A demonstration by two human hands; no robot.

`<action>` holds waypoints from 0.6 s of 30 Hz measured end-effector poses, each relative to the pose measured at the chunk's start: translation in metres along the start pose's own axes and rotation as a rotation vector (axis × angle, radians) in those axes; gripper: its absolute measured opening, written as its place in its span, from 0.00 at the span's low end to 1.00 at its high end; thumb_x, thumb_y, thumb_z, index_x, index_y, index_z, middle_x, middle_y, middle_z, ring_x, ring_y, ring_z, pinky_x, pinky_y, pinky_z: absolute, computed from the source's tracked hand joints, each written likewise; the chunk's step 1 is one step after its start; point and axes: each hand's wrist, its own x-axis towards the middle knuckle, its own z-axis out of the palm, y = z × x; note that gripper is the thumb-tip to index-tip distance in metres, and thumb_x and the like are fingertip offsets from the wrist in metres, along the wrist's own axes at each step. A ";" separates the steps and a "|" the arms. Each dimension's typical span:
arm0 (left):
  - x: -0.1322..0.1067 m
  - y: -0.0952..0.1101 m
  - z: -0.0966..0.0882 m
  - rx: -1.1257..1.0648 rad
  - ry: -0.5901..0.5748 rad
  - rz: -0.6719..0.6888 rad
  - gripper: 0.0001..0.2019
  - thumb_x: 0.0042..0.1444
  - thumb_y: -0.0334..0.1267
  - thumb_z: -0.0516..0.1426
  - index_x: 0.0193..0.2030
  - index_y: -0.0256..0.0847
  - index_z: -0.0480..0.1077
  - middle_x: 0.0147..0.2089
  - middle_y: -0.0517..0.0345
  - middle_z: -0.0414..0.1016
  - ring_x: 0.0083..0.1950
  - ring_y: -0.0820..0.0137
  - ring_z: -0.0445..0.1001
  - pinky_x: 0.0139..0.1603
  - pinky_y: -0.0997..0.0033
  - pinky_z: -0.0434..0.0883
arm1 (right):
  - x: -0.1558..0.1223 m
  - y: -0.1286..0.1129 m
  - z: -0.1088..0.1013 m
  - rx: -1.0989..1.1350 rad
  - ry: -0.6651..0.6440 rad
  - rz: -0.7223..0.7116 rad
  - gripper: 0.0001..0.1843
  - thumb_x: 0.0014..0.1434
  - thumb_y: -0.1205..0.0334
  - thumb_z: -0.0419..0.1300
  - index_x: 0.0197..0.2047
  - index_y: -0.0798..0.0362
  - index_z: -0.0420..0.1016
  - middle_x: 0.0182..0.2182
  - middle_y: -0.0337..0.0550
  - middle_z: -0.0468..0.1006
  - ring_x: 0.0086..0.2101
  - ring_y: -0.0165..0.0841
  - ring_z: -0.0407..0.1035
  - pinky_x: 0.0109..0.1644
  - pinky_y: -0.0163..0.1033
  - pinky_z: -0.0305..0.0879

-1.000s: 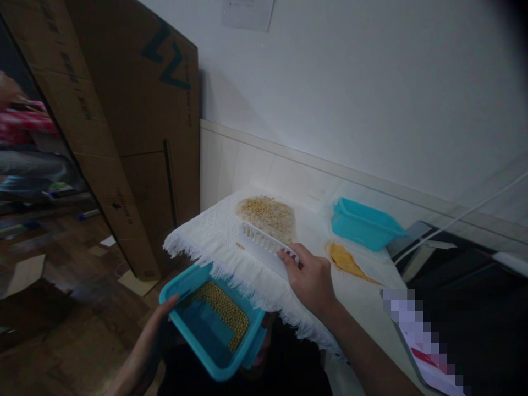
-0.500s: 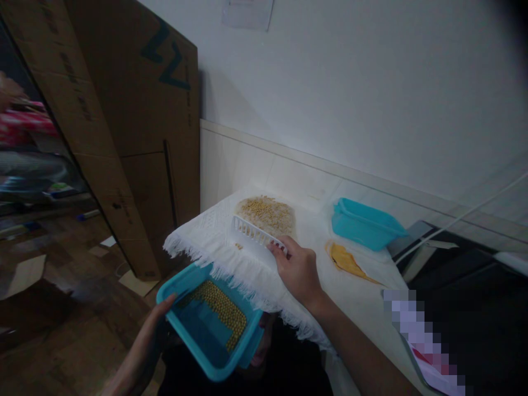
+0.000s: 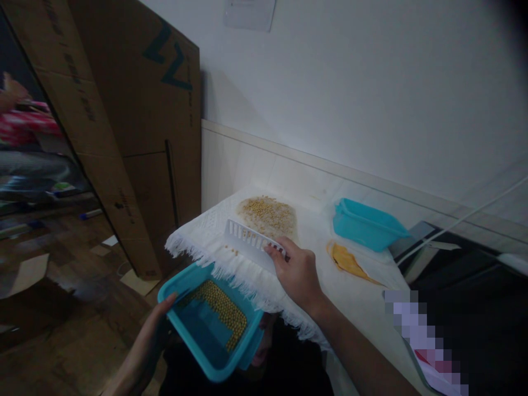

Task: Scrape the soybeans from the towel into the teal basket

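My left hand (image 3: 154,324) grips the left rim of a blue plastic bin (image 3: 225,368), tilted beneath the table's fringed edge. Yellowish beans, likely soybeans (image 3: 223,302), lie in its far and right part. In my right hand (image 3: 299,269) is a white slotted plastic strip (image 3: 253,250), held by its right end and standing on edge on the white cloth (image 3: 202,228). A few loose beans (image 3: 231,251) lie on the cloth just in front of the strip. Behind it spreads a heap of beans (image 3: 264,209) on the cloth.
A second blue bin (image 3: 367,225) stands at the table's back right, with a yellow cloth-like piece (image 3: 350,264) in front of it. A tall cardboard box (image 3: 160,110) rises at the left. Beyond it a person's hand (image 3: 14,88) shows. A white cable (image 3: 466,214) crosses the right side.
My right hand has drawn the slotted strip slightly toward the fringed edge, and the few loose beans have shifted left with it. My left hand and the bin have hardly moved.
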 end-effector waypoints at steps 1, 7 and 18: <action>0.001 0.000 -0.001 0.003 0.006 0.002 0.37 0.50 0.63 0.64 0.60 0.38 0.72 0.47 0.49 0.88 0.58 0.50 0.80 0.39 0.63 0.80 | -0.001 0.000 0.000 0.008 -0.001 0.000 0.10 0.66 0.60 0.59 0.34 0.52 0.79 0.20 0.38 0.76 0.18 0.29 0.66 0.25 0.33 0.56; 0.012 -0.003 -0.008 -0.021 0.009 -0.020 0.34 0.46 0.61 0.67 0.52 0.39 0.74 0.35 0.50 0.87 0.54 0.46 0.81 0.35 0.61 0.79 | -0.003 -0.002 0.007 0.028 -0.018 0.004 0.10 0.67 0.59 0.59 0.35 0.52 0.79 0.22 0.38 0.78 0.20 0.30 0.69 0.27 0.32 0.58; 0.009 -0.003 -0.010 0.005 -0.010 -0.029 0.44 0.42 0.65 0.67 0.61 0.38 0.70 0.34 0.53 0.87 0.52 0.46 0.81 0.37 0.61 0.77 | -0.016 -0.008 0.002 0.115 -0.051 -0.068 0.09 0.67 0.60 0.60 0.35 0.51 0.79 0.25 0.38 0.81 0.26 0.30 0.76 0.31 0.31 0.64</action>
